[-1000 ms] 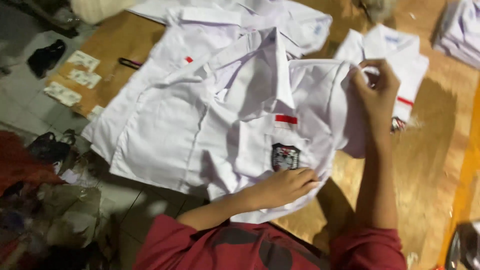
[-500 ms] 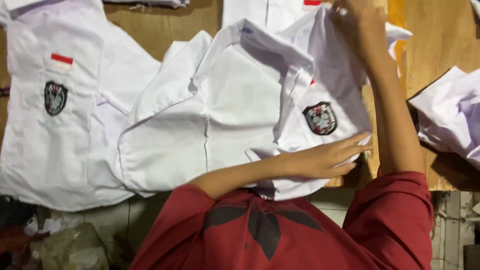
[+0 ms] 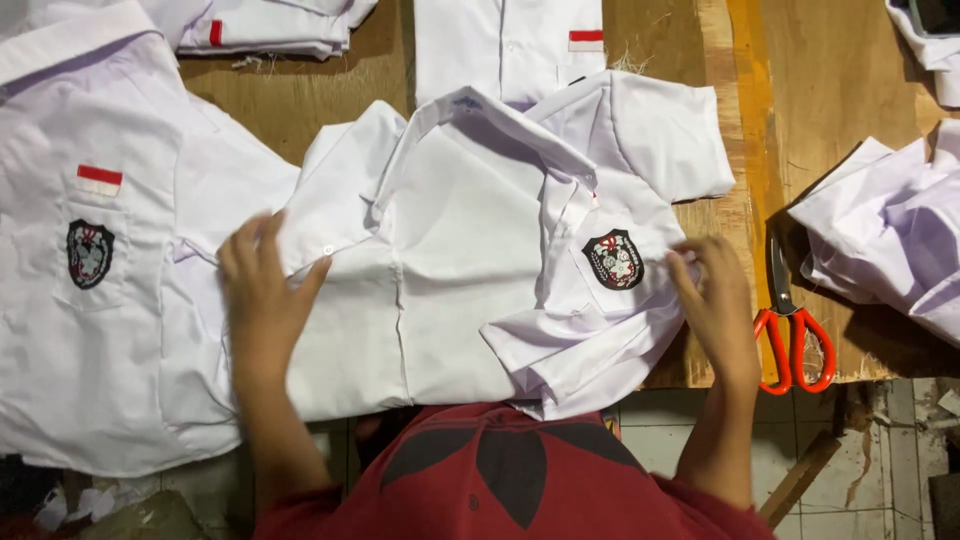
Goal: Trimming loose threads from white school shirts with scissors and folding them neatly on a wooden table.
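Note:
A white short-sleeved shirt (image 3: 470,240) with a black chest badge (image 3: 612,259) lies crumpled on the wooden table (image 3: 300,110) in front of me. My left hand (image 3: 262,295) presses flat on its left edge, fingers spread, beside a button. My right hand (image 3: 712,300) pinches the cloth at the right edge, just right of the badge. A second white shirt (image 3: 90,260) with a red stripe and a badge lies spread out to the left, partly under the first.
Red-handled scissors (image 3: 795,330) lie on the table just right of my right hand. A heap of white cloth (image 3: 890,240) sits at the right. More folded white shirts (image 3: 500,40) lie along the far edge. Tiled floor shows below the table's near edge.
My left hand has moved from the shirt's lower middle to its left edge. My right hand came down from the top to the right edge. The view shifted left slightly.

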